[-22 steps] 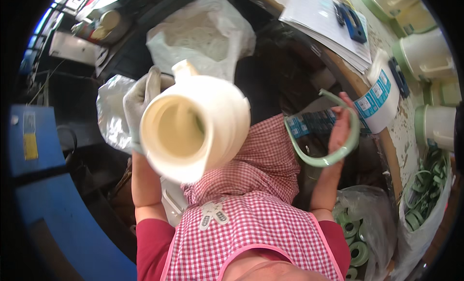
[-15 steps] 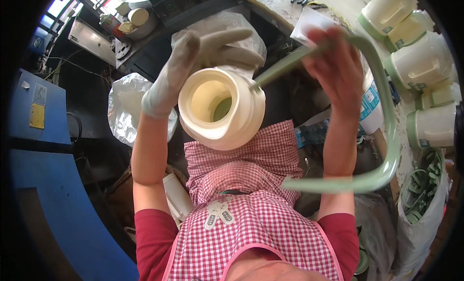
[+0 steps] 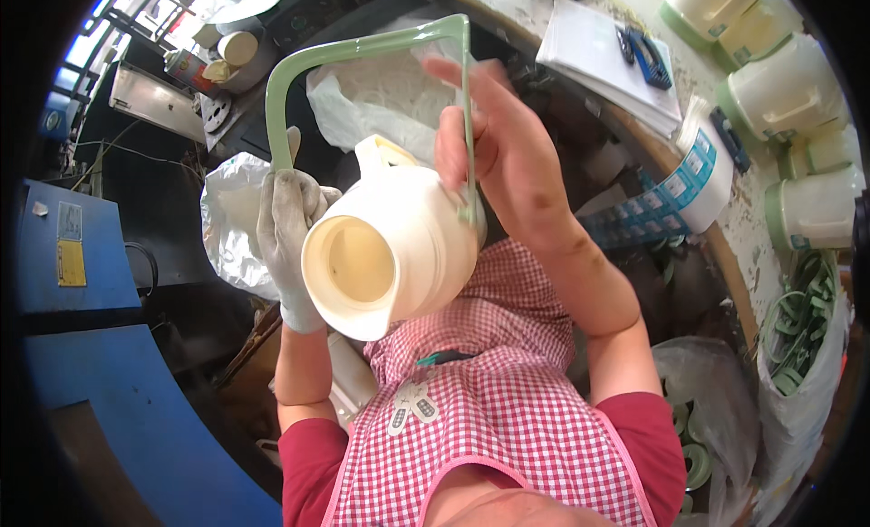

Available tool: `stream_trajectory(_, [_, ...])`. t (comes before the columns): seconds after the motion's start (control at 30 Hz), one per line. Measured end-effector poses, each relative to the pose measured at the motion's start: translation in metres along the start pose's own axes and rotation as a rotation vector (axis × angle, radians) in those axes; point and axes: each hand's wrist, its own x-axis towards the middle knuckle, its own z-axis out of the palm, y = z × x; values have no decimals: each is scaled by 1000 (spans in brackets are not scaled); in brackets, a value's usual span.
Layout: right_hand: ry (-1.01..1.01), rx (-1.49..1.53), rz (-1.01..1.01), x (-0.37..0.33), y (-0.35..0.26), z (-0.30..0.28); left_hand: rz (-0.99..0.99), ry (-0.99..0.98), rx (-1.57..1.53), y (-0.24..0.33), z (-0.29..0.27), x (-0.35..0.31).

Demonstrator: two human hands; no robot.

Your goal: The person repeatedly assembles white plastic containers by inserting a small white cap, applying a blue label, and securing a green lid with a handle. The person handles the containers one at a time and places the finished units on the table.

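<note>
A cream plastic jug (image 3: pixel 421 214) is tilted in front of my apron, its round mouth facing up toward me and its spout at the lower side. My left hand (image 3: pixel 294 223), in a pale work glove, is closed at the jug's left side. One end of a long, bent green handle (image 3: pixel 362 48) runs down to its fingers. The handle arches over the jug, and its straight arm drops to the jug's right side. My bare right hand (image 3: pixel 503 151) has its lower fingers curled at that arm, the index finger stretched out and blurred.
Several cream jugs with green bases (image 3: pixel 788 87) line the bench at right. Papers (image 3: pixel 589 51), a blue cutter (image 3: pixel 649 60) and a label strip (image 3: pixel 698 187) lie near its edge. A bag of green handles (image 3: pixel 797 337) stands below. Blue machine panels (image 3: pixel 118 391) are at left.
The green handle has swung from the right to above the jug, its free end now at my left hand. The jug has tilted left, and my right hand has moved left.
</note>
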Motion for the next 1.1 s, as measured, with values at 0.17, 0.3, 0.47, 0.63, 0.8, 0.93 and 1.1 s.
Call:
stream_trajectory(0.17, [72,57,140,8,9,-6,205,20,437,4,-7,-16])
stream_trajectory(0.3, [81,129,185,6,15,-8,501,18,1019,-19,-17,-25])
stream_trajectory(0.47, [96,98,203,13,18,-12,37,80,266,-6,13,-29])
stream_trajectory(0.63, [225,-89,237,10,39,-37,-269,257,-168,-11,25,-29])
stream_trajectory(0.8, [195,142,427,1,2,-75,-77,-169,-22,-21,43,-12])
stream_trajectory(0.93, [189,42,413,6,3,-57,-442,-102,-417,-29,36,-9])
stream_trajectory(1.1, [173,-12,369,7,9,-41,-359,-11,-289,-31,34,-9])
